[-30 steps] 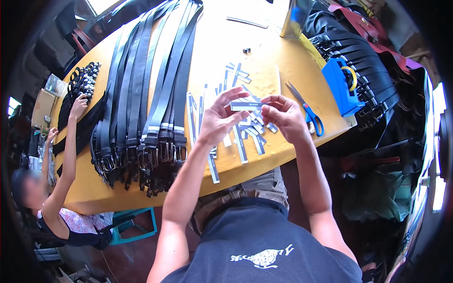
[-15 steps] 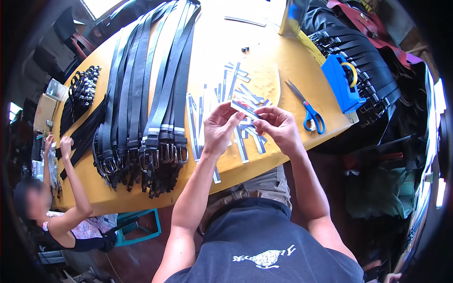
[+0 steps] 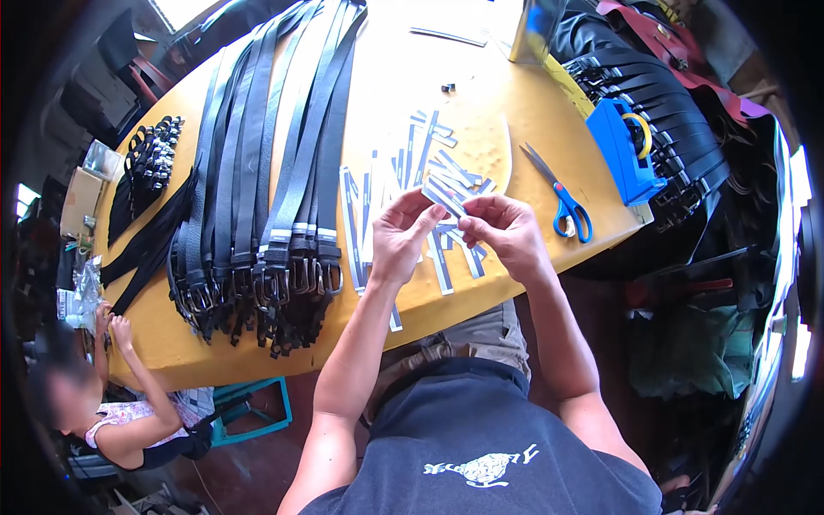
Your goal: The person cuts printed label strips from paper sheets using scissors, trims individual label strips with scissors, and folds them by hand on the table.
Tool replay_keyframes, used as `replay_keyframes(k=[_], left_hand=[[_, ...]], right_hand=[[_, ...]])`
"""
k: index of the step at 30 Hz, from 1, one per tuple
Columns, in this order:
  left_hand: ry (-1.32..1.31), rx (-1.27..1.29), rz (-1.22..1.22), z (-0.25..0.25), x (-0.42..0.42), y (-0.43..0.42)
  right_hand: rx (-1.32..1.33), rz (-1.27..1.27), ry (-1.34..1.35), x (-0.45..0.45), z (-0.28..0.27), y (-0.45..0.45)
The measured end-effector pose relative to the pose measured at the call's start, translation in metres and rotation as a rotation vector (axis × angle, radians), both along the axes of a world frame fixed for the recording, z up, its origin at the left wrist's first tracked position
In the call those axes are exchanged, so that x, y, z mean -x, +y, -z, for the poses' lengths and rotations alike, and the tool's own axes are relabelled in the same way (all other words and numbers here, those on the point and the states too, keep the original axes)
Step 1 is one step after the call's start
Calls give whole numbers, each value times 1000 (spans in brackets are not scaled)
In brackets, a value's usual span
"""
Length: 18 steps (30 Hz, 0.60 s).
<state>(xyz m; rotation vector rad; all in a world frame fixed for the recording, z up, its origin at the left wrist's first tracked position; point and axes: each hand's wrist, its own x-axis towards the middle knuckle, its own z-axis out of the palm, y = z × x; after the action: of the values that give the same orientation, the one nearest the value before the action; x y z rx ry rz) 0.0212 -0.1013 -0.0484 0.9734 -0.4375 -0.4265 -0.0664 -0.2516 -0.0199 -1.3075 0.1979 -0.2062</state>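
A dark paper strip with white edges (image 3: 445,202) is held between my two hands, tilted down to the right. My left hand (image 3: 402,233) pinches its left end between thumb and fingers. At the other end, my right hand (image 3: 505,230) closes its thumb and fingertips on the strip. Beneath and beyond my hands, many similar strips (image 3: 427,148) lie scattered on the yellow table (image 3: 549,112). To the left lies a thick row of black belts (image 3: 245,172), buckles toward me. Scissors with blue handles (image 3: 570,213) lie right of my right hand.
A blue tape dispenser (image 3: 625,159) stands at the table's right edge, beside more black belts (image 3: 678,129). At the far left a co-worker (image 3: 137,421) sits with both hands at the table edge, near small black straps (image 3: 150,163) and a plastic bag (image 3: 86,292).
The strip has turned from level to slanting down rightward, and both my hands have moved slightly lower. The co-worker's hands have moved down to the near left table edge.
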Motion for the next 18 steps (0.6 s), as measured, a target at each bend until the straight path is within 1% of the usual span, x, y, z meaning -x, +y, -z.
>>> replay_keyframes(k=[2, 5, 8, 14, 18], left_hand=[[-16, -12, -17, -1, 0, 0], [-14, -20, -21, -1, -1, 0], [11, -1, -7, -2, -1, 1], [19, 24, 1, -6, -1, 0], [13, 35, 13, -6, -3, 0]], right_hand=[[38, -16, 9, 0, 1, 0], [27, -35, 11, -1, 3, -1], [-58, -42, -6, -1, -2, 0], [-77, -79, 6, -2, -1, -4], [-170, -110, -3, -3, 1, -7]])
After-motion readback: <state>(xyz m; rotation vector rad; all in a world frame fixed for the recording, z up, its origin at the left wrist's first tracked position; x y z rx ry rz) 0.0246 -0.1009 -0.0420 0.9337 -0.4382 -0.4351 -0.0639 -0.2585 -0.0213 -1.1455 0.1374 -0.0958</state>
